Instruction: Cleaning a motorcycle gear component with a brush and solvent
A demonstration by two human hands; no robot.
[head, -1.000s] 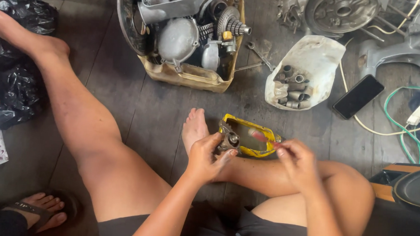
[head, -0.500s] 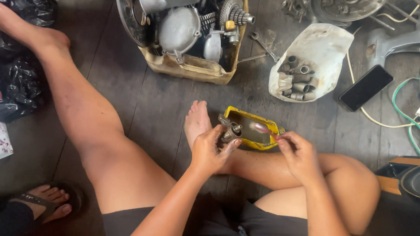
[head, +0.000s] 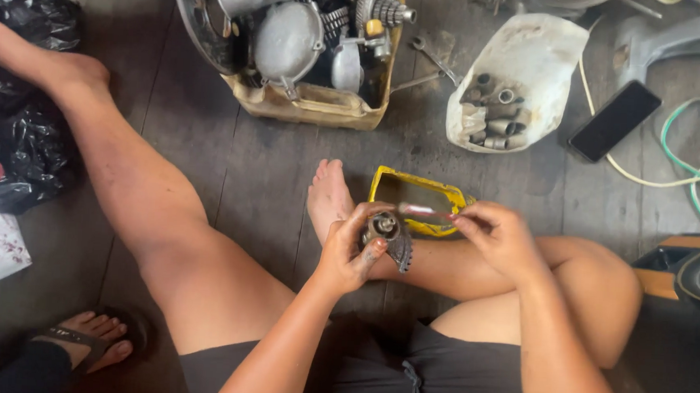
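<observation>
Gear-toothed metal part (head: 386, 235), small, grey and greasy, sits in the left hand (head: 352, 253), whose fingers (head: 362, 219) curl tightly around it above the person's crossed shin, with a round hub facing up and a toothed edge showing at its lower right. Right hand (head: 499, 240) is just beside it, its fingertips pinched narrow on a thin pinkish rod (head: 424, 211) that lies level and points toward the part; whether the rod's tip touches the part I cannot tell. Directly behind both hands, on the dark plank floor (head: 270, 175), lies a yellow-rimmed tray (head: 416, 180) holding dark liquid, close to the person's bare foot (head: 327, 199). Farther off on the floor stands a tan tub (head: 315, 105) carrying a grey engine assembly (head: 295, 31) with a small pinion sticking out at its right side. Beside that tub lie a wrench (head: 433, 57) and a cut white plastic container (head: 528, 70) filled with short metal sleeves. A black phone (head: 614, 120) rests face up to the right of the container, near a green cable (head: 687, 173) and a pale cord. Black plastic bags (head: 14, 119) are heaped at the left edge, and another person's sandalled foot (head: 86, 338) shows at the lower left.
</observation>
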